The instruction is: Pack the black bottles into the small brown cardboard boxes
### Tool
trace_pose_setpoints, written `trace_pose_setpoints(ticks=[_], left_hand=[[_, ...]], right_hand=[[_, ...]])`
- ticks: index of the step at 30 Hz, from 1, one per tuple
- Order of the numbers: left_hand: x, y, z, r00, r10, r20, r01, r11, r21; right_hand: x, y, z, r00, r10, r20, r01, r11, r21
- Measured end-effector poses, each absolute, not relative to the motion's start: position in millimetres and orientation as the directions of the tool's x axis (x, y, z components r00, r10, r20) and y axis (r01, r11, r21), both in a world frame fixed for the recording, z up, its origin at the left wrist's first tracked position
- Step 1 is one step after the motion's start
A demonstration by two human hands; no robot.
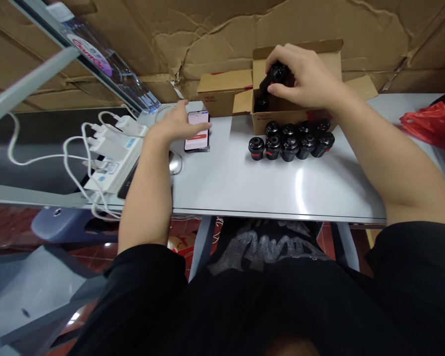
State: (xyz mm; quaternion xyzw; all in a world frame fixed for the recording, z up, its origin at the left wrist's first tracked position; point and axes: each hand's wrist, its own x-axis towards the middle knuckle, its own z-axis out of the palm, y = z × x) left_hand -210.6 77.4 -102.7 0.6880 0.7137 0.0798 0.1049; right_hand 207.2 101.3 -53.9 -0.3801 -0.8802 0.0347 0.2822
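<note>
My right hand [298, 74] is closed around a glossy black capped canister [277, 73] over an open cardboard box [269, 121]. Another black canister [261, 103] shows inside the box; the hand hides part of the interior. In front of the box, several similar black canisters [290, 148] stand upright in two rows, some with a red mark on the side. My left hand [175, 123] is at the left edge of a smartphone [197, 141] with a lit screen. Its thumb and fingers are spread, the thumb reaching over the screen, and nothing is in its grasp.
A closed cardboard box [224, 91] adjoins the open one. Left of my forearm lies a white power strip [116, 153] with plugs and looping cables. A clear bottle [111, 64] leans behind the metal frame. A red plastic bag [428, 123] rests at the right.
</note>
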Motion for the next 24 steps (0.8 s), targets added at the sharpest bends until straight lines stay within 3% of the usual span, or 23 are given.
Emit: trace_pose_setpoints(ticks=[3, 5, 7, 12, 16, 21, 24], left_hand=[[-202, 66, -86, -0.072, 0.982, 0.174, 0.92, -0.002, 0.393], [-183, 57, -80, -0.064, 0.925, 0.373, 0.856, -0.141, 0.497], [-158, 52, -81, -0.016, 0.879, 0.477, 0.782, -0.286, 0.554], [-106, 71, -106, 0.133, 0.884, 0.448, 0.711, -0.4, 0.578], [-90, 94, -126, 0.136, 0.89, 0.434, 0.692, -0.399, 0.601], [-87, 89, -146, 0.092, 0.837, 0.54, 0.647, -0.462, 0.606], [-89, 83, -156, 0.131, 0.75, 0.648, 0.587, -0.586, 0.559]], right_hand=[[212, 105, -53, -0.519, 0.695, 0.498, 0.637, 0.703, -0.316], [214, 105, -53, -0.518, 0.694, 0.5, 0.629, 0.705, -0.327], [214, 103, -52, -0.528, 0.701, 0.478, 0.625, 0.703, -0.34], [211, 95, -48, -0.511, 0.763, 0.396, 0.621, 0.646, -0.444], [210, 92, -49, -0.499, 0.805, 0.319, 0.626, 0.59, -0.51], [208, 88, -50, -0.5, 0.794, 0.345, 0.603, 0.606, -0.519], [205, 85, -51, -0.487, 0.796, 0.359, 0.531, 0.596, -0.602]])
